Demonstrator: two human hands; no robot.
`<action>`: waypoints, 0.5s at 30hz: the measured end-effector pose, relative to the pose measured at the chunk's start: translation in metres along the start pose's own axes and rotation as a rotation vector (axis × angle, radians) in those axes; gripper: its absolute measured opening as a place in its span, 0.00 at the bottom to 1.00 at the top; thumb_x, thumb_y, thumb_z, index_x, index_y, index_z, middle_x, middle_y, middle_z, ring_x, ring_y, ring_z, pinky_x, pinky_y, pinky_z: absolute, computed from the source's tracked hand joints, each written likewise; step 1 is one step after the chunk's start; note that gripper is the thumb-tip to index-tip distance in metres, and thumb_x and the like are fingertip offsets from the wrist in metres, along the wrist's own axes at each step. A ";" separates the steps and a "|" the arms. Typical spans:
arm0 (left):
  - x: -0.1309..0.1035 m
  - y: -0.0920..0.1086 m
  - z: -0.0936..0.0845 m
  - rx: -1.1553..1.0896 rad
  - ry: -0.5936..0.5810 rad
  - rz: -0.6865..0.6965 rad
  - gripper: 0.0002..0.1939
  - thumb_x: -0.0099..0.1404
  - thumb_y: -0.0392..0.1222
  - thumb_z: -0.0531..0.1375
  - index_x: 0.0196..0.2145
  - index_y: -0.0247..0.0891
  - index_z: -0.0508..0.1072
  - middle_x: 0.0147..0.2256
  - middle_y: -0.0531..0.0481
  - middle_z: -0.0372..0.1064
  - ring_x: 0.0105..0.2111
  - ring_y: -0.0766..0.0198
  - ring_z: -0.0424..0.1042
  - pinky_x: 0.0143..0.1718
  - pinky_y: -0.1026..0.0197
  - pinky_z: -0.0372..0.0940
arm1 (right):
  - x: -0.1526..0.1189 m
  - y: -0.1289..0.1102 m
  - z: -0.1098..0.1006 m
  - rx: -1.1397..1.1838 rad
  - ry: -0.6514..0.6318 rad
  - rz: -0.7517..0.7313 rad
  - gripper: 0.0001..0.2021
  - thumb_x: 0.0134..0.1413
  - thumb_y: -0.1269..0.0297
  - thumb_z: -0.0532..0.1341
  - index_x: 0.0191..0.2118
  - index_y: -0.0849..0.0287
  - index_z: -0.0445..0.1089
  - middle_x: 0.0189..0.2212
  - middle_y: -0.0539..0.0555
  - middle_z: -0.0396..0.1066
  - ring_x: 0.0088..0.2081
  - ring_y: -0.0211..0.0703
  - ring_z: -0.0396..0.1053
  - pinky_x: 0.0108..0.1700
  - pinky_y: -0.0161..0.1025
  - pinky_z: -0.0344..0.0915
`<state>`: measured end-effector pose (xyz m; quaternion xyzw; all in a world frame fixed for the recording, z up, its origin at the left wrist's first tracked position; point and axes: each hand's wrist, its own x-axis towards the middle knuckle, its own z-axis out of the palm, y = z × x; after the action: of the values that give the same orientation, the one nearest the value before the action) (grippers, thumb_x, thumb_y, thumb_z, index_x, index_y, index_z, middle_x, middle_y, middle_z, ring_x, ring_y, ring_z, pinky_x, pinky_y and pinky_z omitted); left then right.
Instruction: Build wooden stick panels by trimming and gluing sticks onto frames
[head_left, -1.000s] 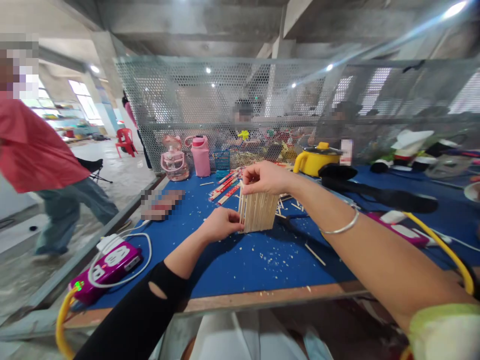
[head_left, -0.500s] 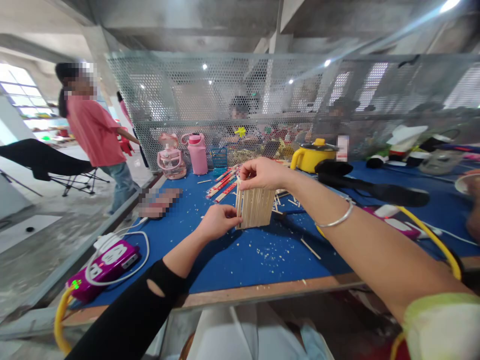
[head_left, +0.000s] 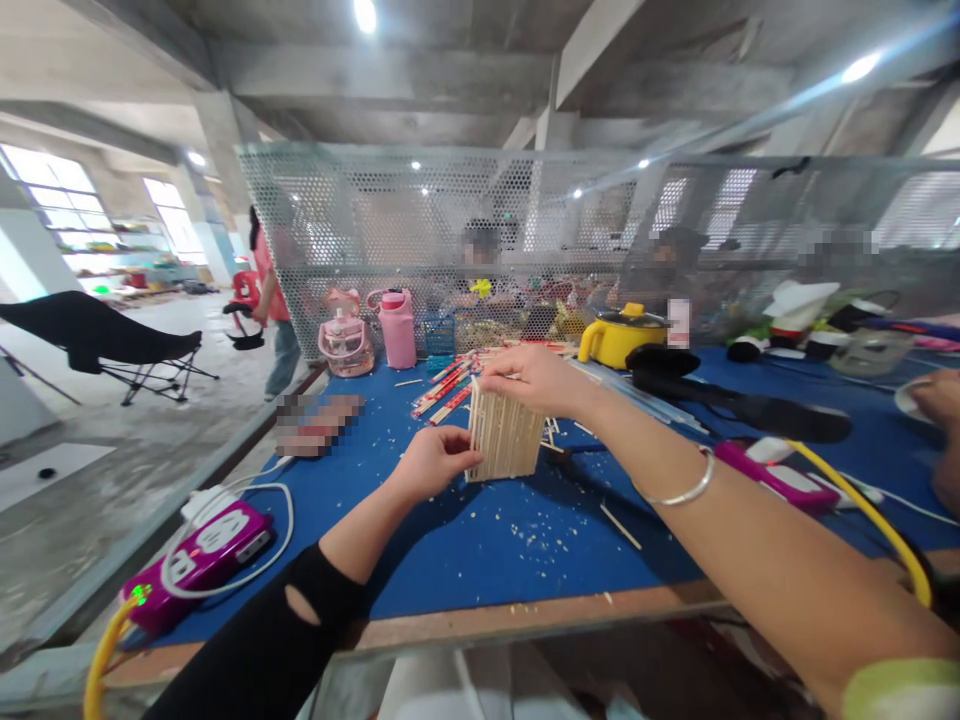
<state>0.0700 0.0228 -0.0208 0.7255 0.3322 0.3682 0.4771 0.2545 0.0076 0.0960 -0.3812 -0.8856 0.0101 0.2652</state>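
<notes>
A small box-like piece made of pale wooden sticks (head_left: 508, 440) stands upright on the blue table top (head_left: 420, 570), its sticks side by side. My left hand (head_left: 433, 464) pinches its lower left edge between thumb and fingers. Over its top edge bends my right hand (head_left: 538, 380), fingers closed on the upper left corner; the fingertips are partly hidden. Behind the piece lie chopsticks in red and white wrappers (head_left: 442, 385). A loose stick (head_left: 621, 526) and small wood chips lie on the cloth nearer to me.
At the back stand a clear pink jug (head_left: 346, 345), a pink bottle (head_left: 397, 335) and a yellow pot (head_left: 626, 338). Purple power strips (head_left: 206, 560) with cables lie left and right. A mesh screen (head_left: 360, 220) closes the back; a co-worker's hand (head_left: 941, 400) shows far right.
My view has tilted up a little. Both hands keep hold of the stick piece, which stays in about the same place. A person in pink has walked right, partly behind the mesh.
</notes>
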 end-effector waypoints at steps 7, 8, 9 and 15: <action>0.002 0.001 0.003 -0.179 0.016 0.002 0.12 0.48 0.37 0.66 0.33 0.32 0.77 0.31 0.47 0.76 0.30 0.62 0.72 0.37 0.59 0.64 | -0.009 -0.003 0.011 -0.086 0.130 -0.057 0.09 0.59 0.65 0.55 0.35 0.58 0.72 0.34 0.53 0.75 0.37 0.39 0.69 0.42 0.40 0.61; 0.002 0.002 0.003 -0.206 0.024 -0.002 0.13 0.48 0.38 0.66 0.33 0.32 0.76 0.31 0.47 0.76 0.31 0.62 0.73 0.38 0.59 0.65 | -0.009 -0.003 0.012 -0.076 0.124 -0.064 0.09 0.59 0.65 0.54 0.36 0.58 0.72 0.35 0.53 0.75 0.37 0.39 0.70 0.42 0.39 0.61; 0.002 0.002 0.004 -0.230 0.033 -0.005 0.13 0.48 0.39 0.66 0.33 0.32 0.76 0.31 0.47 0.76 0.31 0.62 0.73 0.38 0.59 0.65 | -0.009 -0.003 0.013 -0.067 0.117 -0.068 0.09 0.59 0.65 0.54 0.36 0.58 0.72 0.35 0.52 0.75 0.37 0.39 0.70 0.42 0.39 0.62; 0.002 0.003 0.005 -0.306 0.071 -0.061 0.14 0.46 0.43 0.69 0.29 0.33 0.75 0.26 0.51 0.74 0.25 0.67 0.69 0.31 0.63 0.63 | -0.009 -0.001 0.017 -0.083 0.127 -0.085 0.08 0.59 0.67 0.54 0.35 0.57 0.70 0.33 0.52 0.74 0.35 0.40 0.69 0.39 0.40 0.62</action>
<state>0.0754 0.0219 -0.0189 0.6205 0.3110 0.4253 0.5809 0.2510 0.0043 0.0780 -0.3536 -0.8821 -0.0619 0.3051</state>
